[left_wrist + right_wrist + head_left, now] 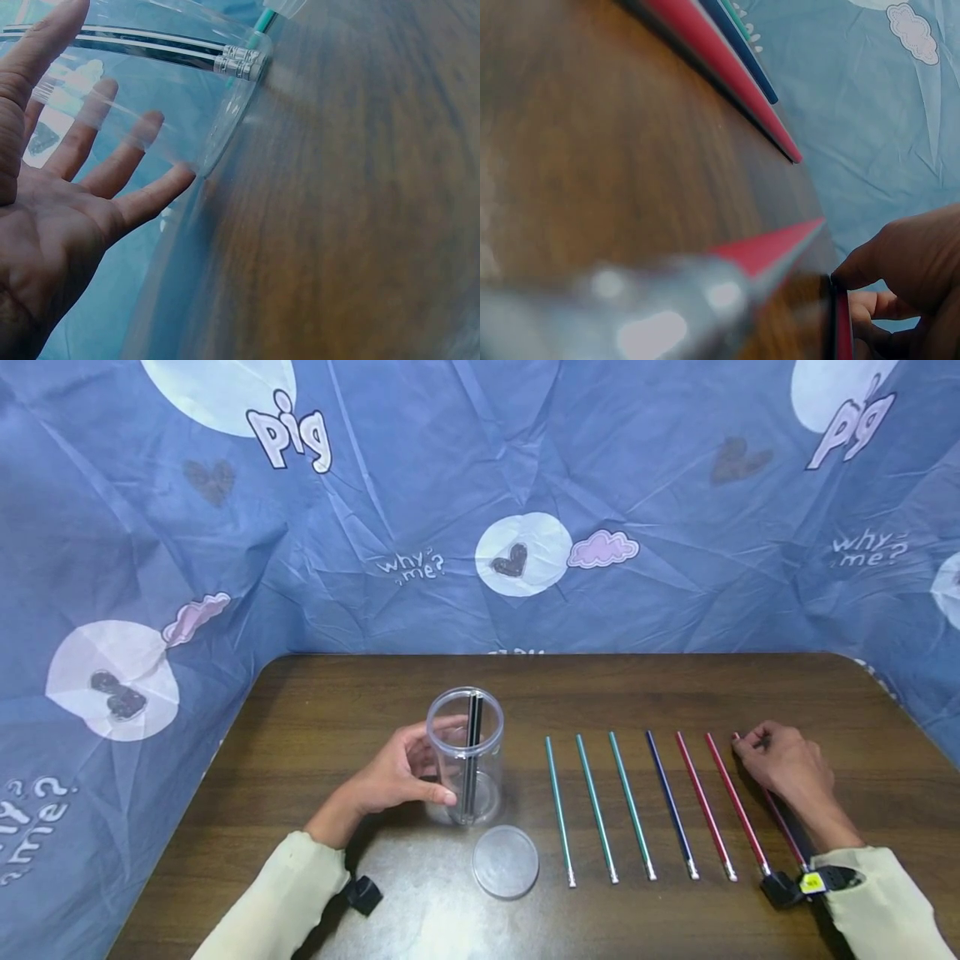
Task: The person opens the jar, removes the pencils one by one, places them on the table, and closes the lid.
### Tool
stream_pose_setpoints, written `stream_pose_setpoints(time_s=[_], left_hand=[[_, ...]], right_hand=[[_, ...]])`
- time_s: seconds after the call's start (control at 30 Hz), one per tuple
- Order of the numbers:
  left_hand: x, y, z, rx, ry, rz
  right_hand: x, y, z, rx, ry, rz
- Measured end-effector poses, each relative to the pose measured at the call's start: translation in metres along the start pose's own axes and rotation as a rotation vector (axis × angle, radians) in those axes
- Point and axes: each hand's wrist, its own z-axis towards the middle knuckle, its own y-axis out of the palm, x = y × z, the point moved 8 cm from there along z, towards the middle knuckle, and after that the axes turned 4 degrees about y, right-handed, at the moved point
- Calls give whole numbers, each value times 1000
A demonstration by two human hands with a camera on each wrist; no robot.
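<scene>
My left hand [408, 768] holds a clear plastic jar [491, 777], thumb in front and fingers around its far side. The jar stands upright and uncapped on the table. Inside it lean two black pencils [471, 760]; the left wrist view shows their silver ends [238, 64] at the jar's bottom. At the right of a row of pencils, my right hand [787, 764] pinches the far end of a red pencil [783, 827] lying on the table. That pencil's tip [843, 319] shows by the thumb in the right wrist view; the hand partly covers its length from above.
Left of the held pencil lie two red pencils [738, 806], a blue pencil [671, 806] and three green pencils [632, 810], roughly parallel and spaced apart. A round clear lid [506, 862] lies before the jar. Blue printed cloth [420, 468] hangs behind the wooden table [300, 735].
</scene>
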Motion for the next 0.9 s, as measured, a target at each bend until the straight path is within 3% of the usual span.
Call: stream_pose_setpoints(time_s=[0.17, 0.6, 0.8, 0.9], left_hand=[[-1, -1, -1, 2, 4, -10], [-1, -1, 0, 4, 0, -12], [1, 0, 1, 6, -4, 4], [0, -1, 0, 8, -6, 11]], right_hand=[[-1, -1, 1, 5, 2, -5], [7, -6, -1, -96, 44, -3], [9, -16, -5, -95, 99, 18], [2, -20, -8, -76, 87, 39]])
